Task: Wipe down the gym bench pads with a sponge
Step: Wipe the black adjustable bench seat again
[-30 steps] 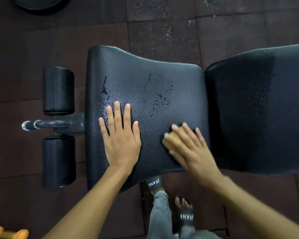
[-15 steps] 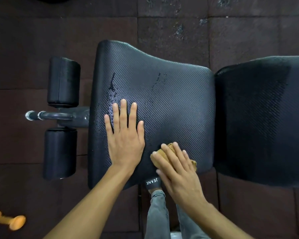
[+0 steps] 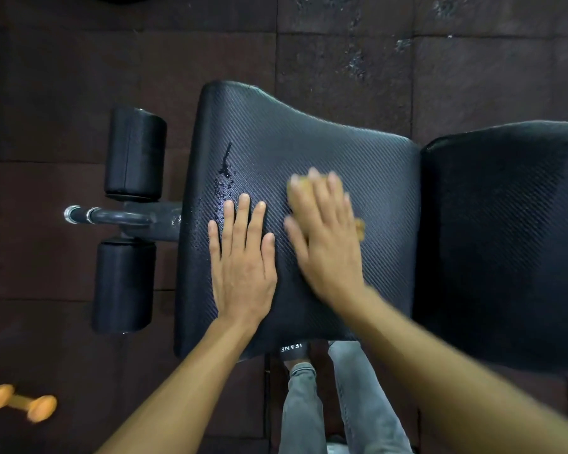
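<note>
The black textured seat pad (image 3: 309, 132) of the gym bench fills the middle of the view, with the back pad (image 3: 505, 240) to its right. My left hand (image 3: 241, 260) lies flat on the seat pad, fingers straight. Just right of it, my right hand (image 3: 325, 231), blurred by motion, presses a tan sponge (image 3: 360, 228) onto the pad; only the sponge's edges show past the fingers. Water drops and a wet streak (image 3: 225, 172) sit on the pad beyond my left fingertips.
Two black foam leg rollers (image 3: 135, 154) (image 3: 123, 285) on a metal bar (image 3: 112, 217) stick out left of the seat. An orange dumbbell (image 3: 18, 403) lies on the dark rubber floor at lower left. My legs in grey jeans (image 3: 335, 404) stand by the bench's near edge.
My right hand slid the sponge from the pad's near edge up toward its middle. The wet spots in the centre are gone. My left hand stayed flat in place.
</note>
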{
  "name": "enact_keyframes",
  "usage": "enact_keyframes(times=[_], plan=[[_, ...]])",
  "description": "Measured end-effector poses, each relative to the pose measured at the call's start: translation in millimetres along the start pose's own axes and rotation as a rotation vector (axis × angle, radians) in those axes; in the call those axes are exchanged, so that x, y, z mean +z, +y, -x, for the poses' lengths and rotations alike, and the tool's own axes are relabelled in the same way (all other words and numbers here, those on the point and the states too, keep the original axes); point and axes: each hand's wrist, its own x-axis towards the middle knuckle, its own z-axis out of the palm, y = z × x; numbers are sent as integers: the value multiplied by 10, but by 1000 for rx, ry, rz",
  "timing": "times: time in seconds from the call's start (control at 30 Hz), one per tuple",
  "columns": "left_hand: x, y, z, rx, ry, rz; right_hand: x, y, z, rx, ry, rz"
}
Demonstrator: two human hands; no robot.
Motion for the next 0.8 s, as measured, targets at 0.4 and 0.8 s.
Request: enact_keyframes(times=[0.4, 0.8], plan=[[36, 794, 26, 241, -203, -109, -509, 533, 217, 456, 100, -396], [240, 490, -746, 556, 44, -213, -425, 660, 20, 406, 39, -286]])
